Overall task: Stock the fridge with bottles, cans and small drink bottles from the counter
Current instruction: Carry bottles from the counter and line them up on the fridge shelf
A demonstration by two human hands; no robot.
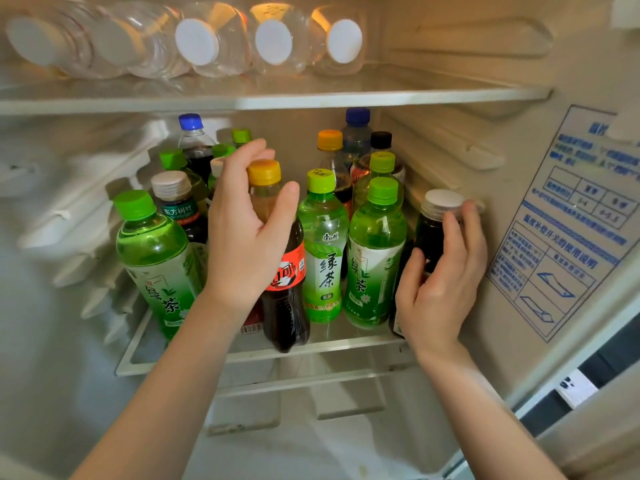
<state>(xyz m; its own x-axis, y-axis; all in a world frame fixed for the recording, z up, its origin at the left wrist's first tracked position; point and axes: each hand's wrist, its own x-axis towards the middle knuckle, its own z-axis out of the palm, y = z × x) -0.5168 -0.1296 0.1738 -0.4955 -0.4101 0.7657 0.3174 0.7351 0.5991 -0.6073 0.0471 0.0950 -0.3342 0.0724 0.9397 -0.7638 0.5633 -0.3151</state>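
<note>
Both hands reach into the open fridge. My left hand [247, 230] grips the neck of a cola bottle [282, 292] with a yellow cap, which stands tilted at the front of the middle glass shelf [263, 355]. My right hand [441, 275] curls round a dark bottle with a white cap [433, 226] at the shelf's right end, close to the fridge wall. Between them stand green tea bottles [323, 251] with green caps.
More bottles with green, blue, orange and black caps fill the back of the shelf. Clear water bottles [207, 39] lie on their sides on the top shelf. A blue printed label [568, 216] covers the right inner wall. Ribbed shelf rails line the left wall.
</note>
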